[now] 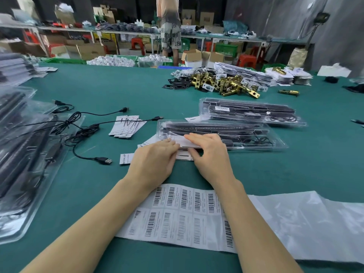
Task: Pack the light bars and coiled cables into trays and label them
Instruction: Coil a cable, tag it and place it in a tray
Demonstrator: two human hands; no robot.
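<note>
Both hands work at the near end of a clear tray [220,134] that holds black light bars and a cable. The left hand [155,160] lies flat with straight fingers on a white card [183,142]. The right hand [210,152] pinches the same card between thumb and fingers.

The card could bend or go in crooked if 1 hand pushes harder than the other. The light tray could also slide on the cloth.

The surface [118,91] is green. A label sheet [183,213] lies near the person, loose black cables [82,131] lie to the left, and a second packed tray [250,113] sits behind. Gold metal parts [226,83] are piled farther back. Shelves and boxes fill the room.
</note>
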